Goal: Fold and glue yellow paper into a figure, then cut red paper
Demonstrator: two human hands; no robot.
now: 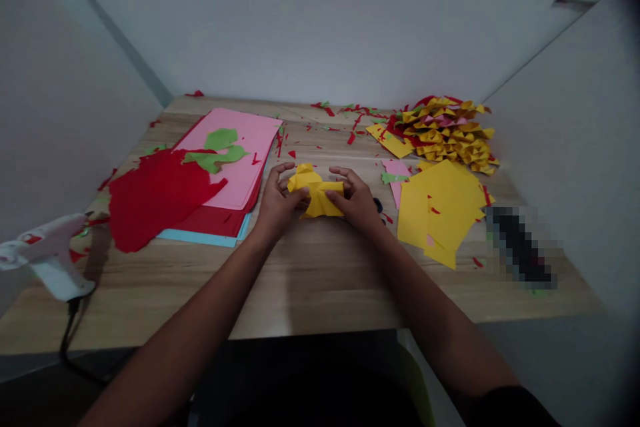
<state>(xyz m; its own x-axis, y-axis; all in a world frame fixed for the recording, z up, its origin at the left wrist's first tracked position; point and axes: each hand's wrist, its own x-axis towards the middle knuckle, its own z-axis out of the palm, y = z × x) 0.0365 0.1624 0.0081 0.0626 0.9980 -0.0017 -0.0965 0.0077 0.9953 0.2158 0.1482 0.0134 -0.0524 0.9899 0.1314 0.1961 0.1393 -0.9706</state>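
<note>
A creased, partly folded piece of yellow paper (320, 197) is held between both hands, just above the middle of the wooden table. My left hand (280, 199) pinches its left side, thumb on the near face and index finger raised behind. On the other side, my right hand (356, 199) grips the right part, which looks rolled or folded over, with its thumb pressed on top. Partly hidden behind my right hand are the dark handles of what look like scissors (379, 205).
Left of my hands lie a stack of pink (245, 130), red and blue sheets and a crumpled red piece (155, 197). A glue gun (60, 257) stands at far left. Yellow sheets (440, 207) and a heap of folded yellow pieces (450, 133) sit right. Scraps (351, 138) litter the table (320, 280).
</note>
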